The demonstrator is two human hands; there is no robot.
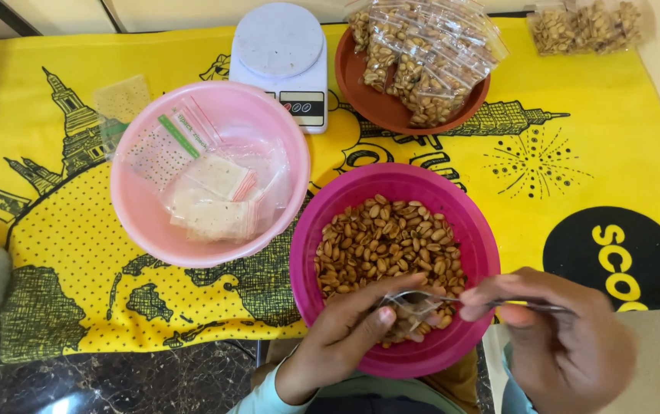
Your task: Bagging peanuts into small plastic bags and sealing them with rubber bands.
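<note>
Both hands meet over the near rim of a magenta bowl (474,230) of peanuts (387,244): the left hand (345,330) pinches a small clear packet (410,305) between its fingers, while the right hand (556,326) closes its fingers on a spoon (533,305) at the packet's mouth. Filled packets (422,54) already heap a brown plate (368,100) at the far side of the yellow-clothed bench (613,138), yet the bowl looks well stocked and empty packets (207,192) wait in a pink bowl (134,207), so much appears left. A white scale (280,42) stands between; nothing blocks the hands.
</note>
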